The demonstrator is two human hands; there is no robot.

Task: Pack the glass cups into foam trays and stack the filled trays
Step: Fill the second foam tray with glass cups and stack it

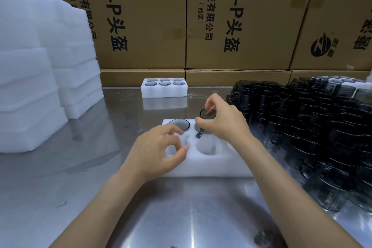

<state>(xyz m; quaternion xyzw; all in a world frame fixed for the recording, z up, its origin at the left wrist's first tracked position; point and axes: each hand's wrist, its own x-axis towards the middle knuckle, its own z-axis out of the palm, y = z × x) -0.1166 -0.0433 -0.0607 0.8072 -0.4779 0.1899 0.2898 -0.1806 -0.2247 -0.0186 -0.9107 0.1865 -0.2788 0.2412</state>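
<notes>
Head view looks down on a shiny metal counter (pixel 124 203) with both bare forearms reaching forward over it. Nearest lies a white foam tray (pixel 211 164) with round pockets in two rows; the near pockets that show are hollow. The left hand (pixel 159 151) rests on the tray's left part, its fingers loosely curled, thumb and forefinger tips near each other but holding nothing that can be seen. In the far left pocket sits a glass cup (pixel 179 124), smoky grey and see-through, its round dark rim level with the foam. Beside it, at the far middle pocket, the right hand (pixel 223 122) pinches a second cup (pixel 205 113) between thumb and fingers; this one is tilted, its thin dark rim raised toward the far side and its handle pointing down toward the pocket. To the right, a big heap of loose cups (pixel 314 139) of the same dark tinted glass, with handles, covers the counter from near edge to far. Farther back in the middle stands a filled tray (pixel 164 91), six grey cup mouths showing in its top. At the left rise stacks of foam trays (pixel 40 78). Brown cardboard boxes (pixel 231 18) with black printed characters form a wall behind everything.
</notes>
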